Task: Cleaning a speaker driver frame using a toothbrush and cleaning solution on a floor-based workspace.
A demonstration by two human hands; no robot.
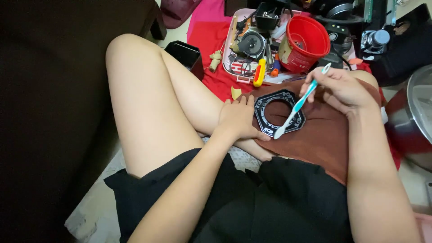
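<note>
The left hand (237,119) is lying open, steadying the black octagonal plastic ring (278,112) on the brown cloth (324,135). The right hand (340,89) is gripping a teal-and-white toothbrush (299,104), its bristles touching the ring's lower edge.

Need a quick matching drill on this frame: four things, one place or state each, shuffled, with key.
Things:
1. toothbrush
2. black frame
3. red bucket
4. yellow-handled screwdriver

Places or states:
A. lying on its side, open mouth toward the camera
B. flat on the brown cloth, steadied by the left hand
C. held in the right hand, head on the frame's lower edge
D. lying at the pink tray's near edge

Pairs: 1-C, 2-B, 3-A, 4-D
</note>
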